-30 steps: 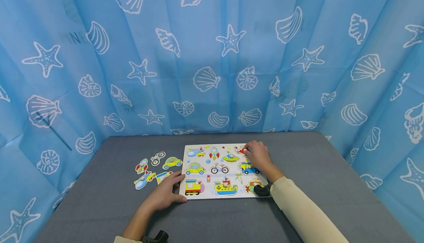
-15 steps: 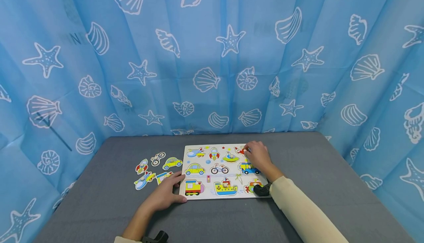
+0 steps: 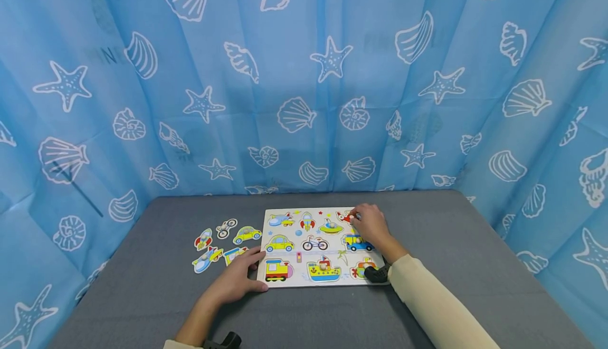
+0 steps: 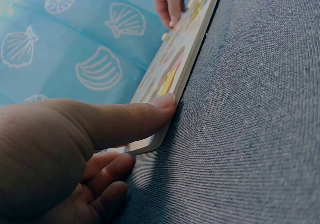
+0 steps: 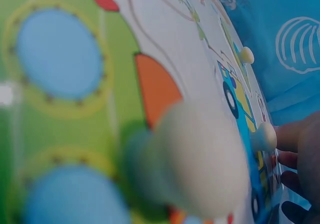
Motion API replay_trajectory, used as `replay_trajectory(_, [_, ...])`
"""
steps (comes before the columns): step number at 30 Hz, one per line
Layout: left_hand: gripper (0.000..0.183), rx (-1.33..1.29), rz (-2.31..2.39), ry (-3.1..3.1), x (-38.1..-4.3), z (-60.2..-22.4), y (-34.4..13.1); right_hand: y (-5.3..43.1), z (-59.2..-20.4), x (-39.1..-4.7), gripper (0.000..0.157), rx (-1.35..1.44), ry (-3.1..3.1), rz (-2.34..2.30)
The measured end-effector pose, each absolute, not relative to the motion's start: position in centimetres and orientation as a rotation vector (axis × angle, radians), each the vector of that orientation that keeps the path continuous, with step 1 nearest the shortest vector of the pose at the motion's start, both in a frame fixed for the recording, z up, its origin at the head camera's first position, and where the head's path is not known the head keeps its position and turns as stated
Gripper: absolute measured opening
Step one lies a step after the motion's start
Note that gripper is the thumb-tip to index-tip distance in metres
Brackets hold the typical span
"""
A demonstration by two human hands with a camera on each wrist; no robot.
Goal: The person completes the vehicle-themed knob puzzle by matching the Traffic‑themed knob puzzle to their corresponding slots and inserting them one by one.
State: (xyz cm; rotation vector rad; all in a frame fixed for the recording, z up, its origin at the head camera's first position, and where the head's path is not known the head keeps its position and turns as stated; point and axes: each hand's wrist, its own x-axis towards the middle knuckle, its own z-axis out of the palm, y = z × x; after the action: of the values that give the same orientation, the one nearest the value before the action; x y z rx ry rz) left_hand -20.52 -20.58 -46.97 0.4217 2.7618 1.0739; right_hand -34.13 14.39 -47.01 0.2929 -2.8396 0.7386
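A white wooden puzzle board (image 3: pixel 290 256) with vehicle pictures lies on the table. My left hand (image 3: pixel 235 279) holds its near left corner, and in the left wrist view the thumb (image 4: pixel 135 121) lies along the board's edge with the fingers curled beside it. At the far right corner, my right hand (image 3: pixel 372 225) pinches a red puzzle piece (image 3: pixel 343 216) in its recess; the fingertips cover part of that piece. Knobbed pieces sit in the board near this hand: the bus (image 3: pixel 356 242), flying saucer (image 3: pixel 330 226), ship (image 3: pixel 324 270) and green submarine (image 5: pixel 120 114).
Loose pieces lie left of the board: a rocket (image 3: pixel 203 239), a bicycle (image 3: pixel 226 228), a car (image 3: pixel 247 234), an airplane (image 3: pixel 207 260) and a train (image 3: pixel 235 254) partly behind my left hand. A blue shell-print curtain (image 3: pixel 304 85) hangs behind the grey table (image 3: pixel 437 243).
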Motion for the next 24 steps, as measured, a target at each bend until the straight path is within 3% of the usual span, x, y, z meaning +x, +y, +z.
replay_trajectory(24, [0.078, 0.42, 1.069, 2.76, -20.6, -47.1, -20.6, 17.1, -47.0, -32.3, 0.022, 0.309, -2.777, 0.884])
